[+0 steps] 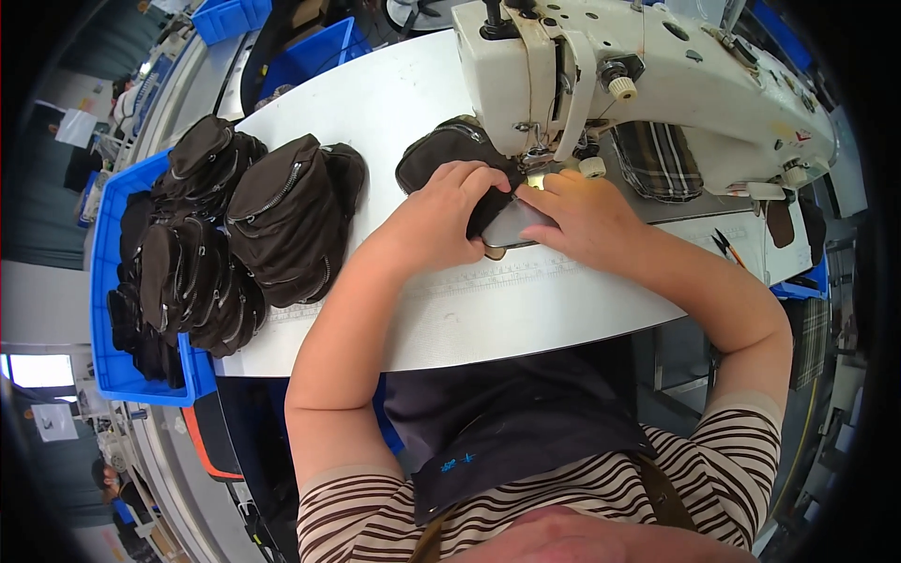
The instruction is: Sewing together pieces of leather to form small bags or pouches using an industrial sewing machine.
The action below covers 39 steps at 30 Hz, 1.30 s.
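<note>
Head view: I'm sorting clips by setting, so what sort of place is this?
Likely a sewing workshop: an industrial sewing machine on a white table, stacked dark zippered pouches, and a blue bin holding more.

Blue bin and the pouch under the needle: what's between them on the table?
Head view: a stack of finished dark zip pouches lies between the blue bin and the pouch being sewn, with bare white table beside it.

On the table, the sewing machine stands at the far right, with a pouch lying under its needle end. Both hands rest on that pouch, left hand beside right hand. Left of them lies a stack of pouches, and further left a bin holds more.
</note>
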Available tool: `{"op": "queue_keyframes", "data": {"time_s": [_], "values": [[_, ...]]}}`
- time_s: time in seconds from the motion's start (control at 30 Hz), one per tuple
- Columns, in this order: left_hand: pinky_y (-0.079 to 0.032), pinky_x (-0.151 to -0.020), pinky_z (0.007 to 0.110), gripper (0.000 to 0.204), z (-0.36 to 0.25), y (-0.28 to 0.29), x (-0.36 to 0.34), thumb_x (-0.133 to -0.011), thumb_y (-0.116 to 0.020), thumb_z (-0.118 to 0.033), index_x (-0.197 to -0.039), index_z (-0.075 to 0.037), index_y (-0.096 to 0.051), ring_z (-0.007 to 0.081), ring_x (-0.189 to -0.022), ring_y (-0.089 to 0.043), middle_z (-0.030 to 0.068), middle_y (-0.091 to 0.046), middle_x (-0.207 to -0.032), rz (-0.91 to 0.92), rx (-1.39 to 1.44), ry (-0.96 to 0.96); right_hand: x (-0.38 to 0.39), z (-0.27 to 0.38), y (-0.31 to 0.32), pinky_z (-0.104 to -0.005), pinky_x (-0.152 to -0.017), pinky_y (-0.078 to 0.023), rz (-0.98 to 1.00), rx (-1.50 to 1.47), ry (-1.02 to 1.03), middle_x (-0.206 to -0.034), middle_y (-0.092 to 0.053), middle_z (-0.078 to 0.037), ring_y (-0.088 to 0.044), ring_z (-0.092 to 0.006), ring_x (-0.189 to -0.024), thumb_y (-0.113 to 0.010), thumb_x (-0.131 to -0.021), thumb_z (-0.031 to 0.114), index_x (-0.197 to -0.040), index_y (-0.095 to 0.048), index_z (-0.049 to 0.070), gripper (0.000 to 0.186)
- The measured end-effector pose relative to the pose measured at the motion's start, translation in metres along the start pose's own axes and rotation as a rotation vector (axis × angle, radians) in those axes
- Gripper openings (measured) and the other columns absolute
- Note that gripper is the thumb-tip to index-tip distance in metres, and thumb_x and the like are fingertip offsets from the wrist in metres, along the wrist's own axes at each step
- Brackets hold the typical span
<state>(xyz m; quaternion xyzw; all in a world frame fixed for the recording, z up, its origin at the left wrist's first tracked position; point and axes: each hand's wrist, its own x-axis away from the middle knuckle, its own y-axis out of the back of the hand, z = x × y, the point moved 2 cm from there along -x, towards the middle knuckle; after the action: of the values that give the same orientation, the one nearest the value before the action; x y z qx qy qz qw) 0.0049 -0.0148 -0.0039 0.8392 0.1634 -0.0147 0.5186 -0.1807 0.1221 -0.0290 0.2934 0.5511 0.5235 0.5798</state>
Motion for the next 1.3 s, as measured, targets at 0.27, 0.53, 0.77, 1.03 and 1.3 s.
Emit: {"op": "queue_keyframes", "data": {"time_s": [0.27, 0.53, 0.77, 1.03, 1.3], "values": [[-0.053, -0.103, 0.041, 0.054, 0.014, -0.003, -0.005, -0.079, -0.076, -0.003, -0.13, -0.01, -0.059, 0.0324, -0.125, -0.061, 0.009, -0.064, -0.133, 0.126, 0.139, 0.266, -0.005, 0.002, -0.01, -0.0426, -0.071, -0.058, 0.159, 0.056, -0.123, -0.094, -0.07, -0.004, -0.07, -0.0275, -0.092, -0.073, -0.094, 0.045, -0.127, -0.072, 0.018, 0.042], [-0.057, -0.084, 0.042, 0.044, 0.001, 0.012, -0.008, -0.083, -0.074, -0.007, -0.125, -0.015, -0.064, 0.0297, -0.104, -0.069, 0.0071, -0.072, -0.108, 0.074, -0.15, 0.206, -0.003, -0.003, -0.018, -0.0367, -0.066, -0.057, 0.086, 0.096, -0.033, -0.091, -0.07, 0.001, -0.069, -0.0191, -0.092, -0.07, -0.098, 0.042, -0.127, -0.073, 0.019, 0.037], [-0.056, -0.072, 0.041, 0.037, -0.008, -0.006, -0.016, -0.082, -0.071, -0.004, -0.118, -0.015, -0.067, 0.0262, -0.087, -0.068, 0.002, -0.07, -0.09, -0.199, -0.333, -0.014, 0.0, -0.007, -0.021, -0.0377, -0.064, -0.054, -0.141, 0.035, 0.095, -0.08, -0.068, -0.003, -0.071, -0.0229, -0.075, -0.069, -0.099, 0.031, -0.11, -0.078, 0.012, 0.023], [-0.056, -0.075, 0.038, 0.032, -0.014, -0.02, -0.022, -0.079, -0.079, -0.011, -0.11, -0.015, -0.071, 0.0269, -0.089, -0.071, 0.002, -0.073, -0.092, -0.308, -0.461, -0.088, -0.001, -0.009, -0.027, -0.0369, -0.06, -0.052, -0.143, 0.133, 0.135, -0.079, -0.065, 0.0, -0.069, -0.0194, -0.079, -0.071, -0.096, 0.026, -0.1, -0.076, 0.014, 0.014], [-0.056, -0.066, 0.04, 0.029, 0.002, -0.032, -0.019, -0.076, -0.081, -0.018, -0.104, -0.016, -0.073, 0.0271, -0.077, -0.072, 0.0004, -0.076, -0.088, -0.334, -0.408, 0.062, -0.006, -0.007, -0.021, -0.041, -0.06, -0.053, -0.212, 0.102, -0.022, -0.069, -0.066, -0.005, -0.07, -0.0262, -0.066, -0.072, -0.095, 0.028, -0.087, -0.067, 0.011, 0.019]]}}
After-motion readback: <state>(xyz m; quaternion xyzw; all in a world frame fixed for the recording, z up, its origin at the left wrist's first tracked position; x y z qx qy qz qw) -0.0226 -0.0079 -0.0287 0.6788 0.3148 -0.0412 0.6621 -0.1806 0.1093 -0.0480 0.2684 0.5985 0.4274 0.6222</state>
